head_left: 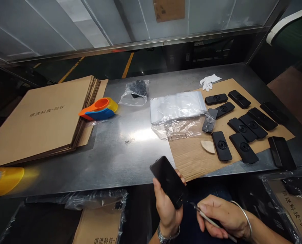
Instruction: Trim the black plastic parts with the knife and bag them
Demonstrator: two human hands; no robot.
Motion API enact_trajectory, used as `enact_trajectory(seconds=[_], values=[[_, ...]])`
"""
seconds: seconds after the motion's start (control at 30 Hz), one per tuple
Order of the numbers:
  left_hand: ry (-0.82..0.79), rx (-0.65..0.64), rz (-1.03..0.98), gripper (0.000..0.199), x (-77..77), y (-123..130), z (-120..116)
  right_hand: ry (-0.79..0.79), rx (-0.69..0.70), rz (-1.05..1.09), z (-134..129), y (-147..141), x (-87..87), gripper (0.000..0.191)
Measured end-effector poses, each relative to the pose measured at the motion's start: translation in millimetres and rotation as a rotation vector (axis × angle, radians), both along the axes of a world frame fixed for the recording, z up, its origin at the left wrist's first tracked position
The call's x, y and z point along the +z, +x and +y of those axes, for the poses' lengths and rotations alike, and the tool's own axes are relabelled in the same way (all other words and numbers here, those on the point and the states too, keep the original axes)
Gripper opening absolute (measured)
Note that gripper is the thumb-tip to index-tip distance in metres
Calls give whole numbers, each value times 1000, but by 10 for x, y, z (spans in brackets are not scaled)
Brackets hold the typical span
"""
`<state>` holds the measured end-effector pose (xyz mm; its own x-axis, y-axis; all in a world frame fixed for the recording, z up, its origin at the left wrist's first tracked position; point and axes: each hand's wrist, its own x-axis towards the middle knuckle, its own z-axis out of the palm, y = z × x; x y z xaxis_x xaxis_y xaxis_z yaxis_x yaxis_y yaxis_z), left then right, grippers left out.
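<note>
Head view: we see our left hand point(167, 203) with its fingers wrapped around a flat, glossy black rectangular device point(169, 185), held tilted just below the near edge of the table point(125, 142). Its dark face is plain and smooth, with rounded corners. Our right hand point(223, 217), a thin bangle at the wrist, has its fingers pinched on a slim metal tool point(209, 220) whose tip points toward the device, close beside it. The table is dull brushed steel. On its right lies a brown cardboard sheet point(191, 156) carrying a spread of similar black rectangular plates point(244, 130), clear plastic bags point(177, 106) beside them and a white glove point(209, 81) behind. A stack of flattened cardboard cartons point(41, 118) sits on the left, an orange-and-blue tape dispenser point(98, 108) against it.
</note>
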<state>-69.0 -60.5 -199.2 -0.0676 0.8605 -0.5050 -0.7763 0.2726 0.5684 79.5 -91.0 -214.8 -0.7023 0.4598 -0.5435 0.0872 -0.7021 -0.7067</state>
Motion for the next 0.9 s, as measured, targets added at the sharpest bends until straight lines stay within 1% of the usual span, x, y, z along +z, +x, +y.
enact_trajectory(seconds=[0.03, 0.07, 0.13, 0.2, 0.23, 0.3, 0.4, 0.43, 0.47, 0.5, 0.6, 0.63, 0.67, 0.7, 0.73, 0.83, 0.9], values=[[-58, -22, -47, 53, 2, -3, 22, 42, -75, 1, 4, -10, 18, 50], [-108, -33, -86, 52, 1, -2, 39, 130, -147, -37, 12, -24, 50, 45], [-176, -53, -146, 52, -5, 9, 54, 366, -251, -185, 36, -63, 136, 34], [-219, -86, -195, 53, -11, 29, 48, 559, -281, -325, 53, -117, 215, 24], [-234, -98, -212, 54, -12, 40, 41, 620, -281, -368, 55, -147, 241, 19], [-249, -106, -216, 54, -9, 63, 24, 691, -278, -402, 41, -205, 263, 12], [-247, -65, -171, 52, -7, 101, 7, 767, -258, -406, -1, -280, 244, 12], [-251, -48, -156, 52, -7, 114, 5, 815, -252, -411, -17, -302, 231, 13], [-261, -28, -145, 51, -9, 126, 5, 895, -258, -424, -33, -324, 218, 15], [-279, -11, -141, 51, -11, 138, 6, 1010, -273, -447, -47, -345, 203, 16], [-358, 41, -153, 51, -13, 161, 15, 1414, -344, -550, -81, -405, 156, 23], [-383, 51, -161, 51, -13, 165, 18, 1494, -356, -561, -88, -419, 142, 24], [-402, 51, -173, 51, -14, 167, 20, 1532, -359, -553, -91, -425, 130, 25], [-414, 42, -189, 50, -16, 168, 22, 1528, -361, -534, -90, -422, 122, 26], [-424, 24, -202, 50, -20, 168, 24, 1487, -358, -503, -85, -408, 120, 25], [-434, -56, -224, 49, -42, 165, 23, 1243, -331, -420, -39, -299, 146, 21], [-415, -97, -230, 48, -59, 163, 17, 1085, -310, -434, 17, -196, 177, 18]])
